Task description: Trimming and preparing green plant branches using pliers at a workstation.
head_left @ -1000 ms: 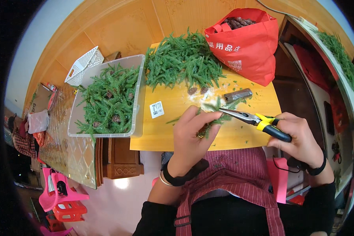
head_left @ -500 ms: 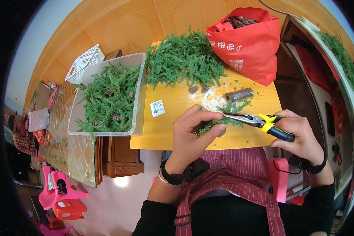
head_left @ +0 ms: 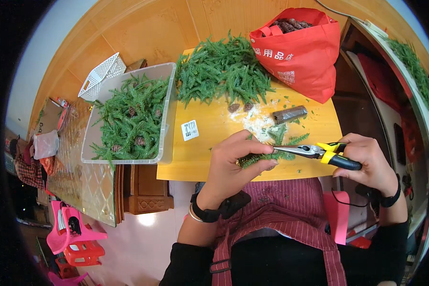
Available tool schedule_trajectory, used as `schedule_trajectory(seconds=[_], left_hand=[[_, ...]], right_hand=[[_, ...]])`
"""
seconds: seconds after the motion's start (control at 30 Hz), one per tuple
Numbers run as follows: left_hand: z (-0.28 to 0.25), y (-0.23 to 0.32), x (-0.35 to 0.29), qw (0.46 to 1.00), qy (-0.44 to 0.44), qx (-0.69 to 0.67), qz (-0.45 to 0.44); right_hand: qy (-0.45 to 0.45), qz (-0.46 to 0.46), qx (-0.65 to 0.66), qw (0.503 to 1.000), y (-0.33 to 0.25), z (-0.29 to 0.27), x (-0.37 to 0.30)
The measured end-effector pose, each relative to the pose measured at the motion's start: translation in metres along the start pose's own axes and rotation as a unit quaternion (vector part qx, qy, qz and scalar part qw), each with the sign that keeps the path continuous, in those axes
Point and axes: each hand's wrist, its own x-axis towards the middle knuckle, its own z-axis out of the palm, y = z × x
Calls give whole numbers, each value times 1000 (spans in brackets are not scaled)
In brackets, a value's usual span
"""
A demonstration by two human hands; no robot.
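My right hand (head_left: 369, 156) is closed around the black-and-yellow handles of needle-nose pliers (head_left: 328, 155). The jaws point left, and their tip meets the fingertips of my left hand (head_left: 231, 162). Between that hand's thumb and fingers is a green pine sprig (head_left: 249, 160), partly covered by them; whether the jaws grip its stem is too small to tell. More green needles (head_left: 291, 141) show just beyond the jaws. Farther back on the yellow table (head_left: 195, 159) lie a dark wrapped roll (head_left: 290, 114), two small pine cones (head_left: 240, 107) and a patch of white powdery bits (head_left: 257, 123).
A clear plastic bin (head_left: 168, 128) of pine sprigs and cones stands at the left. Loose pine sprigs (head_left: 224, 71) are heaped at the back, beside a red bag (head_left: 302, 59) of pine cones. A white label (head_left: 189, 130) lies near the bin; a white basket (head_left: 101, 75) stands behind it.
The pliers and my right hand have shifted slightly right and nearer to me. My left hand has moved a little with them, still holding the sprig.
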Motion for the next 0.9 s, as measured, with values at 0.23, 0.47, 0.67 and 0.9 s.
schedule_trajectory(seconds=[0.23,0.47,0.67,0.9], left_hand=[[-2,-1,1,999,-39,9,12],[-1,-2,1,999,-32,-2,3],[-1,1,2,999,-40,-19,27],[-2,5,1,998,-24,31,53]], right_hand=[[-121,50,53,990,3,-18,3],[-209,115,121,964,6,-28,7],[-290,170,264,904,5,-36,16],[-352,284,449,771,18,-34,16]])
